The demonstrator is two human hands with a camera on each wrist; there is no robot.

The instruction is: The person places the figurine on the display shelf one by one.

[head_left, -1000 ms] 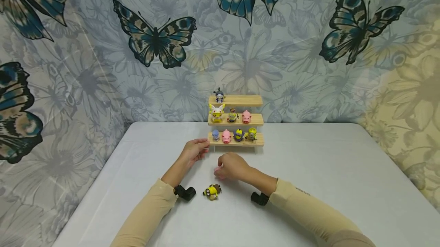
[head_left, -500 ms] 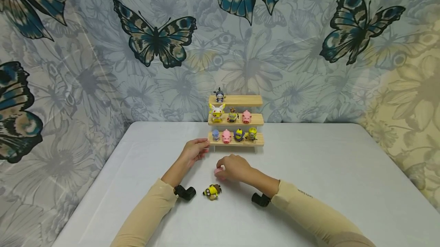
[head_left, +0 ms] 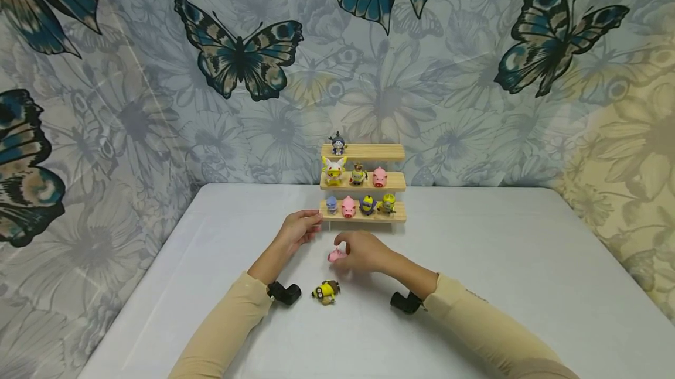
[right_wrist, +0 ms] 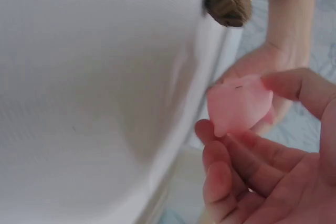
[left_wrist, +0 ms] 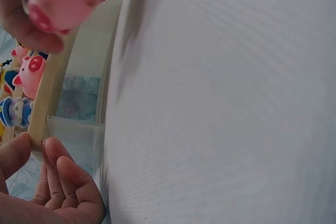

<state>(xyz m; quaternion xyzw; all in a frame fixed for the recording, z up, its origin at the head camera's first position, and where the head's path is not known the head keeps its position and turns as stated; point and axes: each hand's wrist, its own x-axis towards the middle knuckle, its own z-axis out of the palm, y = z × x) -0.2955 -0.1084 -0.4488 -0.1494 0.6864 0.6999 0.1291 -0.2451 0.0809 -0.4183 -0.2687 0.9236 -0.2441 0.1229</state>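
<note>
In the head view my left hand [head_left: 295, 231] pinches the left end of the bottom board of a three-tier wooden display stand [head_left: 374, 152]. The left wrist view shows that thumb and index finger on the board's corner. My right hand [head_left: 364, 252] holds a pink toy pig [head_left: 336, 255] in front of the stand. Thumb and fingertips grip the pig [right_wrist: 239, 106] from opposite sides in the right wrist view. A yellow minion figurine [head_left: 326, 292] with brown parts lies on its side on the table, nearer the body.
Small figurines line the stand: a dark blue one [head_left: 338, 144] on top, three on the middle tier including a pink pig [head_left: 379, 177], and several on the bottom, another pink pig [head_left: 348, 207] among them. A butterfly-patterned cloth [head_left: 390, 98] hangs behind the white table [head_left: 501, 273].
My right hand has shifted slightly right and its fingers have spread a little, so more of the pink pig shows. My left hand keeps its grip on the board. The head view has tilted slightly.
</note>
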